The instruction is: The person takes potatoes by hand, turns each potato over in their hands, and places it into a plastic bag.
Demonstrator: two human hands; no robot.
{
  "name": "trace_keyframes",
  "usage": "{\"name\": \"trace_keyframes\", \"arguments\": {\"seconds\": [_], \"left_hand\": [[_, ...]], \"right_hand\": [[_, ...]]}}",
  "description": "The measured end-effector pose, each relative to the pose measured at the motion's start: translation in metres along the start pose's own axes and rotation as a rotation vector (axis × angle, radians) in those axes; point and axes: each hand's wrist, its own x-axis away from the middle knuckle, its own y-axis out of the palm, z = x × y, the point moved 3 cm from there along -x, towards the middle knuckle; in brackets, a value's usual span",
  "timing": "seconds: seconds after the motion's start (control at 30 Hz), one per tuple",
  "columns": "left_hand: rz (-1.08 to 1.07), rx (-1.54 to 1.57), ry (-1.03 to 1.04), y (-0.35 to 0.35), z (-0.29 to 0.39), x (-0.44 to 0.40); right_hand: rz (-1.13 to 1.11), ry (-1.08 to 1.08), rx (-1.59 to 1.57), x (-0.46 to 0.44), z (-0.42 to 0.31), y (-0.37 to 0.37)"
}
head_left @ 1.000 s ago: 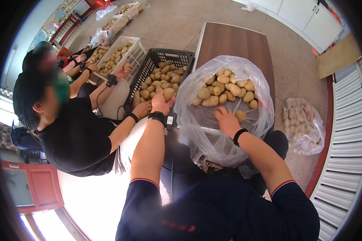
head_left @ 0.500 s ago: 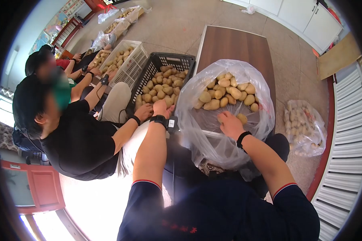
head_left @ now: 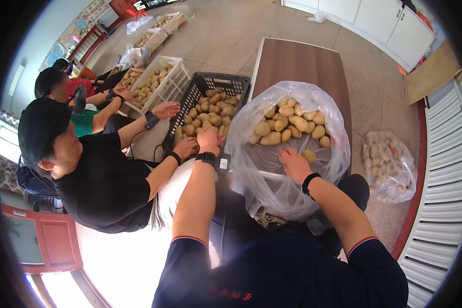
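Hands (head_left: pixel 296 165) at crate (head_left: pixel 223 76) and bag (head_left: pixel 241 149), potatoes (head_left: pixel 299 123) inside

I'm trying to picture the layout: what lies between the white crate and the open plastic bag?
The black crate of potatoes lies between the white crate and the open plastic bag, as the head view shows.

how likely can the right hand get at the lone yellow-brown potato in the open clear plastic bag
Likely yes: the right hand is inside the clear plastic bag, right beside the lone potato, with nothing seen between them. Its curled fingertips may be on something else; that is unclear.
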Motion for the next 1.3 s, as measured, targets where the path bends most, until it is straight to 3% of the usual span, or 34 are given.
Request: {"name": "trace_keyframes", "arguments": {"seconds": [0.23, 0.4, 0.47, 0.5, 0.57, 0.7, 0.8, 0.93, 1.13, 1.3], "left_hand": [[-0.210, -0.214, 0.172, 0.025, 0.008, 0.028], [-0.353, -0.247, 0.114, 0.040, 0.001, 0.038], [-0.408, -0.270, 0.096, 0.043, -0.004, 0.037], [-0.465, -0.294, 0.071, 0.045, -0.006, 0.039], [-0.475, -0.340, 0.086, 0.049, -0.005, 0.046], [-0.616, -0.344, 0.009, 0.056, -0.021, 0.048], [-0.717, -0.416, 0.012, 0.063, -0.023, 0.055], [-0.729, -0.445, -0.056, 0.070, -0.021, 0.074], [-0.928, -0.475, -0.103, 0.076, -0.017, 0.100], [-0.961, -0.375, -0.125, 0.071, -0.031, 0.089]], "right_hand": [[0.046, -0.033, -0.196, -0.002, 0.010, 0.001], [0.171, 0.019, -0.369, -0.009, 0.026, 0.017], [0.030, 0.324, -0.918, -0.014, 0.032, 0.026], [0.028, 0.313, -0.919, -0.015, 0.025, 0.017], [-0.094, 0.515, -1.326, -0.015, 0.005, -0.004], [-0.169, 0.463, -1.565, -0.022, -0.017, -0.019], [-0.218, 0.384, -1.558, -0.029, -0.030, -0.024], [-0.184, 0.450, -1.482, -0.033, -0.049, -0.034], [-0.106, 0.536, -1.316, -0.033, -0.049, -0.034], [-0.067, 0.392, -1.105, -0.031, -0.040, -0.040]]}}
